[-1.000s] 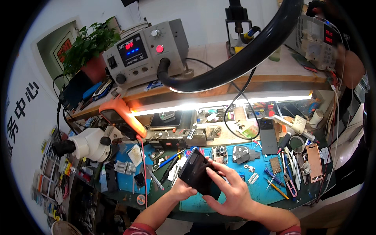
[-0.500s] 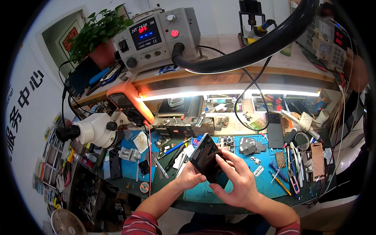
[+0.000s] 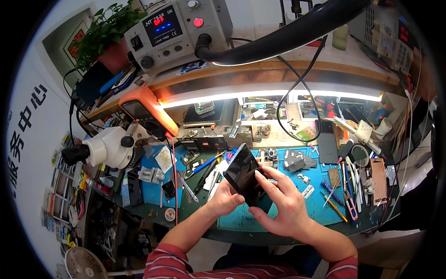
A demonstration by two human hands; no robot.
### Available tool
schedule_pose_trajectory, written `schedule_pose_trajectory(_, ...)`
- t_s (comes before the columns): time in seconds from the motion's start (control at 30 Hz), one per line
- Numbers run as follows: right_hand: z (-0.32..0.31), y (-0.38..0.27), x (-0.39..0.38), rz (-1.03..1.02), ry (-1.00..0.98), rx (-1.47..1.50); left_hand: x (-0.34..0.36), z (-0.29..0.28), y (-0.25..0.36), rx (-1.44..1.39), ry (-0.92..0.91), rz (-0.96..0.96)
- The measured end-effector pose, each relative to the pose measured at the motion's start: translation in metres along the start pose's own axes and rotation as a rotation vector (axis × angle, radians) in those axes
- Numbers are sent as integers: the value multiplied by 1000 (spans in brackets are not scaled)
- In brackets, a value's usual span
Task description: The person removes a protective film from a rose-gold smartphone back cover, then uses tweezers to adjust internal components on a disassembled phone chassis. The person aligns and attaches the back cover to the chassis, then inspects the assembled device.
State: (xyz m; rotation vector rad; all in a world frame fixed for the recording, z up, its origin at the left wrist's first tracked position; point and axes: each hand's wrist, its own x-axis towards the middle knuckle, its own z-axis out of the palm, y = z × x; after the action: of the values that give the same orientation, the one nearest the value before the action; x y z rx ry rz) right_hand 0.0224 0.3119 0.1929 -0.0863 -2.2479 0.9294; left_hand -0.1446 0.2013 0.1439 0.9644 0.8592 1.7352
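A dark smartphone [image 3: 242, 173] is tilted up above the blue work mat, its glossy screen showing reflections. My left hand [image 3: 225, 200] is closed around its lower left side, with the thumb along the near edge; the fingers behind it are mostly hidden. Over the right part of the screen, my right hand [image 3: 284, 204] has its fingers stretched out. The index fingertip appears to touch the glass, and the thumb stands apart near the phone's lower end. Behind the phone, a small circuit board [image 3: 268, 158] lies on the blue mat [image 3: 241, 221].
Tweezers, screwdrivers and a pink-handled tool [image 3: 353, 211] lie at the right. A microscope [image 3: 104, 151] and an orange multimeter [image 3: 148, 111] stand at the left. A black hose [image 3: 288, 39] arches from the hot-air station [image 3: 174, 32] above the bench; a looped cable [image 3: 280, 123] hangs below.
The view has shifted slightly, so the bench items sit a little higher and further left. The phone has tilted a little, and more reflection shows on its screen. Both hands keep nearly the same pose.
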Motion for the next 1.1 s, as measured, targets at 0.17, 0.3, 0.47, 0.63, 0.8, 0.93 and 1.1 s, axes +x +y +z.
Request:
schedule_pose_trajectory(0.17,-1,1,0,10,-15,-13,0,-4,0,-19,-64,-14)
schedule_pose_trajectory(0.3,-2,-2,0,-15,-6,-27,2,2,8,-6,-89,15)
schedule_pose_trajectory(0.47,-4,-10,-2,-72,21,-89,-5,-1,8,-72,-93,-5)
schedule_pose_trajectory(0.63,-4,-10,-3,-125,11,-103,-7,-3,11,-56,-107,-28)
schedule_pose_trajectory(0.8,-6,-12,-4,-113,22,-111,-4,10,16,-55,-57,-22)
schedule_pose_trajectory(0.93,-5,-11,-3,-92,21,-107,-4,7,15,-56,-47,-23)
schedule_pose_trajectory(1.1,-6,-12,-3,-92,17,-87,-7,7,11,-87,-20,-24)
